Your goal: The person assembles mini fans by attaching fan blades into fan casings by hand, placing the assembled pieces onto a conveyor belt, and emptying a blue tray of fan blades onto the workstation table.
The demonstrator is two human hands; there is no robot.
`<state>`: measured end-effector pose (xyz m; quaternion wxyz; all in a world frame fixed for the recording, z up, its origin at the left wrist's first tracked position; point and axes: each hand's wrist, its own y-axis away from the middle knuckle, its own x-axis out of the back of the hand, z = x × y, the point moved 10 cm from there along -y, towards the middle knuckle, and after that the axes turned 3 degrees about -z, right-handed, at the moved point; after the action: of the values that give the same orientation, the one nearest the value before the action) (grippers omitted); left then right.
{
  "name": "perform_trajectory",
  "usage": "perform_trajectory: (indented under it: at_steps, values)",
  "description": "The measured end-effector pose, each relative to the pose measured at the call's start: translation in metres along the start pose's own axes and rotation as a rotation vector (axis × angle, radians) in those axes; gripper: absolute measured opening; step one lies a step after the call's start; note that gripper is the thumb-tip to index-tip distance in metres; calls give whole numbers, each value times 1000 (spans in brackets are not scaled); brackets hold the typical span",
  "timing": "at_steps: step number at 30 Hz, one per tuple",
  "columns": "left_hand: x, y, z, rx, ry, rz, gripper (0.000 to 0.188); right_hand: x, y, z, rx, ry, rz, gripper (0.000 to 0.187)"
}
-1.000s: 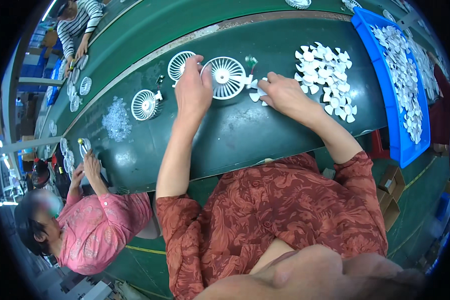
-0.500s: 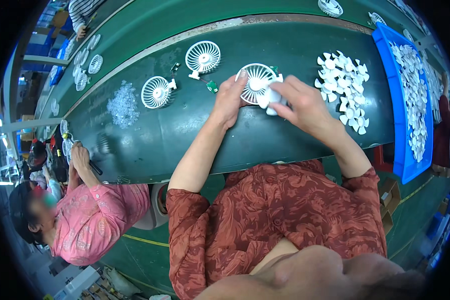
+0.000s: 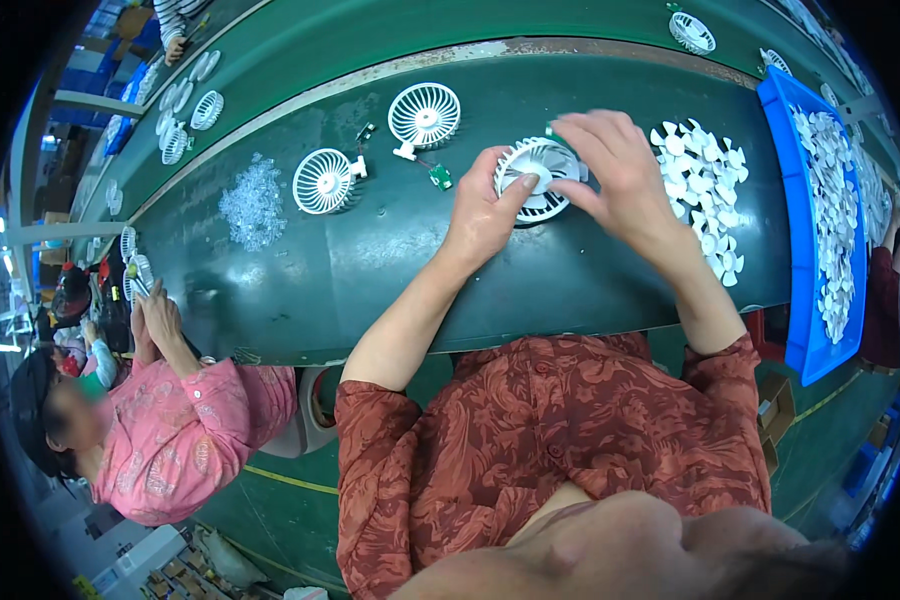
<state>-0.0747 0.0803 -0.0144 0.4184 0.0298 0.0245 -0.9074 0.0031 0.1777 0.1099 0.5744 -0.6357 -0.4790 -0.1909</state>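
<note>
My left hand (image 3: 483,212) grips a white round fan housing (image 3: 544,208) above the green work surface, thumb pressed on the middle. A white fan blade (image 3: 550,158) sits inside the housing under that thumb. Over the right side of the housing, my right hand (image 3: 625,172) has its fingers stretched and apart. Its thumb is at the blade's edge; whether it touches cannot be made out. Two more white fan housings, one upper (image 3: 425,116) and one lower (image 3: 324,181), lie to the left, with a small green circuit board (image 3: 440,178) wired to the upper one.
Loose white fan blades (image 3: 705,195) lie in a pile on the right, beside a blue tray (image 3: 802,290) holding more. A heap of small clear pieces (image 3: 253,203) lies at left. Beyond a raised edge, a green belt (image 3: 530,22) carries fan parts. A co-worker in pink (image 3: 185,435) works at left.
The fan blade has gone from my right hand into the housing. My right fingers have spread apart, and my left thumb has moved from the rim onto the middle.
</note>
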Motion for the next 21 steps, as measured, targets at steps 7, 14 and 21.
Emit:
perform_trajectory:
  at_steps: [7, 14, 21]
  values:
    - [-12, 9, 18, -59, -440, -88, 34, -54, 11, 37, -162, -293, -438, 43]
    - [18, -3, 23, -155, -367, 113, 38, -80, -17, 88, -238, -334, -515, 40]
    - [20, -2, 56, -469, -1387, 209, 40, 33, -42, 186, -322, 361, 68, 41]
